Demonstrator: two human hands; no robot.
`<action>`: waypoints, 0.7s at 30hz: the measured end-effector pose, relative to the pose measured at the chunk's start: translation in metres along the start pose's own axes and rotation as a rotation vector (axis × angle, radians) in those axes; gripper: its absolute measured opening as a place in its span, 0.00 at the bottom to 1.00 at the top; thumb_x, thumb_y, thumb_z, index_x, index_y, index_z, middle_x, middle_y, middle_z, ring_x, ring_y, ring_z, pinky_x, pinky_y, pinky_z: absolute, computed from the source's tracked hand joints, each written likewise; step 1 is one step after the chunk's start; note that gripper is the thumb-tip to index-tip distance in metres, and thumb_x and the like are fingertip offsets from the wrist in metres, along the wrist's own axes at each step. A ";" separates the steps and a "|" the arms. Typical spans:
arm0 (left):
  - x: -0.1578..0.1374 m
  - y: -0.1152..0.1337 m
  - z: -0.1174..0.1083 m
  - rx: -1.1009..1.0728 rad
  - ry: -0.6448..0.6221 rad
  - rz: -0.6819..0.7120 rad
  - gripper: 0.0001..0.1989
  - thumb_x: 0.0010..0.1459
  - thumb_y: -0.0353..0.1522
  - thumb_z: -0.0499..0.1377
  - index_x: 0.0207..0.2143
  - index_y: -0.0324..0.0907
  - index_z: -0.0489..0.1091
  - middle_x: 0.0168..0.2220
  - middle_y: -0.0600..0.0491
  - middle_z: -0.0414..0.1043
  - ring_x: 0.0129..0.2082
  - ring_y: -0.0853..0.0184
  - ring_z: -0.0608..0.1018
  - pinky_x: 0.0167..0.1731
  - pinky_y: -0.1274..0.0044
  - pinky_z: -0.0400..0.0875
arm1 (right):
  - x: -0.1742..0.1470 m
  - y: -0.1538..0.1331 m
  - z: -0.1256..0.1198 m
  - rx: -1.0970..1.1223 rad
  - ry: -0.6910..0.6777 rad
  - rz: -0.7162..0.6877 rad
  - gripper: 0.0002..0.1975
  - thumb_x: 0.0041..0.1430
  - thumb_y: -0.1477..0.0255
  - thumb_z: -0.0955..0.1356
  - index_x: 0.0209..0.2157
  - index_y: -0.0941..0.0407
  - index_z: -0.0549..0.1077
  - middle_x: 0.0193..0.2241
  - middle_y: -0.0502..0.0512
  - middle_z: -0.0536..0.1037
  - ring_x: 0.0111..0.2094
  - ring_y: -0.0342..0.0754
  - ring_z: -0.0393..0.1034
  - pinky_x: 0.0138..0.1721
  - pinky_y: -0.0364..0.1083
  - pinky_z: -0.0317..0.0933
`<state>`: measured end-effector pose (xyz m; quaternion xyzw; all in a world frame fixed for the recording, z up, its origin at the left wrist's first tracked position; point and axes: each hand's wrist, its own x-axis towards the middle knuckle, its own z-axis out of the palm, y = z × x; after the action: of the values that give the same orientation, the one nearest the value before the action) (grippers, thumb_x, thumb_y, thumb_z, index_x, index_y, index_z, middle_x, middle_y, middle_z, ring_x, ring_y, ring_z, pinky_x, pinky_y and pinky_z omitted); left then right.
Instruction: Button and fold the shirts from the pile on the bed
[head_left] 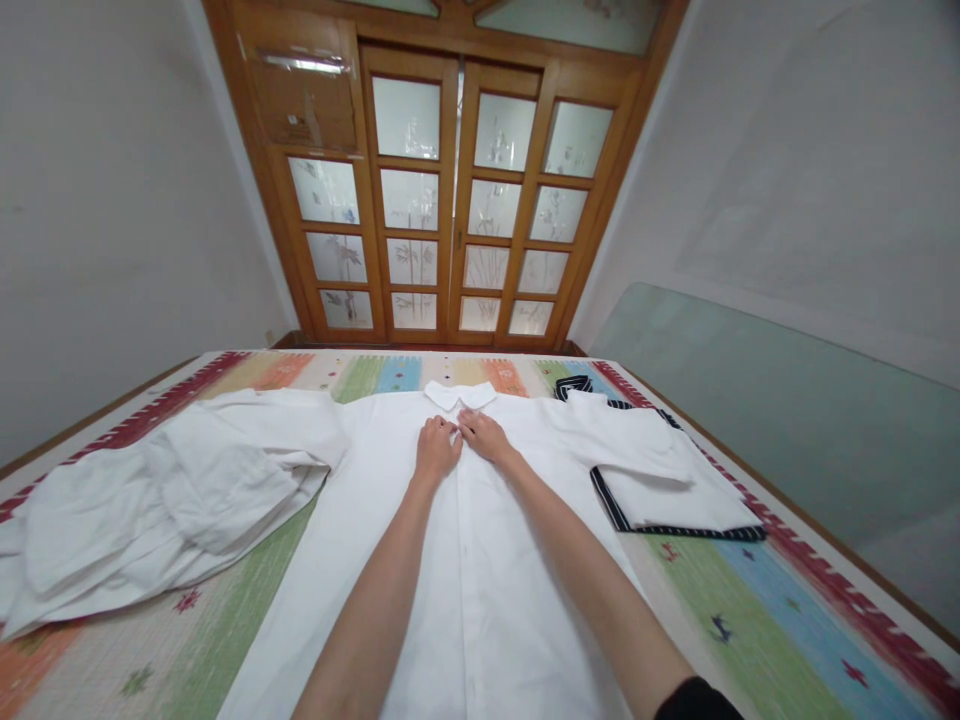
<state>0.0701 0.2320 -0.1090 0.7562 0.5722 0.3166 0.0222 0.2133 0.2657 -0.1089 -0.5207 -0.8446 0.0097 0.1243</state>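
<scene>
A white collared shirt (390, 500) lies spread out front side up, its collar (459, 396) pointing away from me. Just below the collar, my left hand (439, 447) pinches the front placket with bent fingers. My right hand (484, 435) meets it from the other side, fingers closed on the same strip of cloth. The fingertips nearly touch each other, and they hide whatever small part of the placket is between them. Farther down the front, the placket runs straight between my forearms.
On the left lies a loose heap of white cloth (165, 490). To the right, folded white clothing (675, 490) rests on black striped cloth (611, 500), partly under the shirt's sleeve. Everything lies on a colourful patterned bedspread (757, 600). Wooden glazed doors (454, 200) stand beyond.
</scene>
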 end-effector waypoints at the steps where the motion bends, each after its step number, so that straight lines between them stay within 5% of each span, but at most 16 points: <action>1: 0.000 0.001 -0.001 0.017 -0.001 0.012 0.09 0.59 0.32 0.56 0.35 0.39 0.75 0.36 0.46 0.71 0.43 0.60 0.71 0.44 0.70 0.66 | -0.003 0.001 -0.001 -0.036 -0.026 -0.020 0.22 0.69 0.70 0.54 0.59 0.55 0.66 0.62 0.57 0.64 0.63 0.49 0.57 0.61 0.50 0.51; 8: -0.007 0.012 -0.003 0.153 -0.067 0.082 0.15 0.63 0.31 0.49 0.37 0.40 0.77 0.40 0.44 0.75 0.44 0.60 0.73 0.46 0.69 0.66 | -0.008 -0.003 -0.004 -0.112 -0.136 0.082 0.27 0.70 0.64 0.49 0.67 0.52 0.50 0.68 0.53 0.48 0.67 0.55 0.46 0.63 0.60 0.41; 13: -0.023 0.013 -0.008 0.251 -0.162 0.032 0.23 0.66 0.36 0.44 0.58 0.40 0.65 0.60 0.44 0.65 0.60 0.57 0.65 0.59 0.64 0.57 | -0.009 -0.007 -0.005 -0.076 -0.131 0.153 0.30 0.69 0.62 0.47 0.68 0.60 0.47 0.68 0.59 0.50 0.68 0.52 0.41 0.65 0.56 0.37; 18: -0.034 -0.038 -0.041 0.365 -0.323 -0.207 0.33 0.65 0.49 0.37 0.66 0.43 0.52 0.68 0.47 0.48 0.68 0.52 0.51 0.63 0.55 0.46 | -0.032 0.027 -0.015 -0.074 -0.183 0.359 0.31 0.69 0.61 0.46 0.68 0.59 0.46 0.69 0.56 0.43 0.69 0.52 0.36 0.65 0.54 0.34; 21: -0.040 -0.071 -0.064 0.415 -0.313 -0.299 0.35 0.64 0.50 0.37 0.67 0.40 0.51 0.68 0.46 0.47 0.68 0.51 0.51 0.63 0.57 0.48 | -0.048 0.054 -0.022 -0.132 -0.145 0.536 0.33 0.69 0.61 0.48 0.67 0.67 0.48 0.68 0.65 0.44 0.68 0.56 0.40 0.65 0.54 0.35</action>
<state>-0.0281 0.1997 -0.1038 0.6915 0.7194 0.0657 0.0013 0.2864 0.2457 -0.1050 -0.7304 -0.6822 0.0244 0.0223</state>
